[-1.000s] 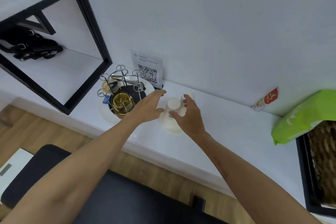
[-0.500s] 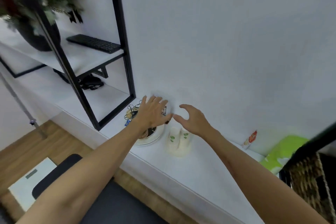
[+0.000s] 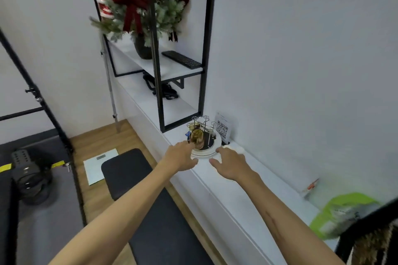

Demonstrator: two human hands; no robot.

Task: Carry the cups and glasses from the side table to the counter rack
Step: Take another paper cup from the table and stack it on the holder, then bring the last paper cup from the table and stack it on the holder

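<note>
Amber glass (image 3: 197,135) on rack (image 3: 203,127) | left fingers (image 3: 189,145) touching, relaxed | right fingers (image 3: 219,150) spread, near

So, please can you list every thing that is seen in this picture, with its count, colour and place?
cup rack: one, thin metal wire, on a round white tray on the counter
amber glass: one, golden, on the rack's near side
QR card: one, white, against the wall behind the rack
keyboard: one, black, on the upper shelf
Christmas plant: one, green with red ribbon, in a dark pot, upper shelf
green bag: one, far right of the counter
scale: one, white, on the floor
left hand: fingers straight, at the tray's edge
right hand: relaxed, beside the tray
</note>
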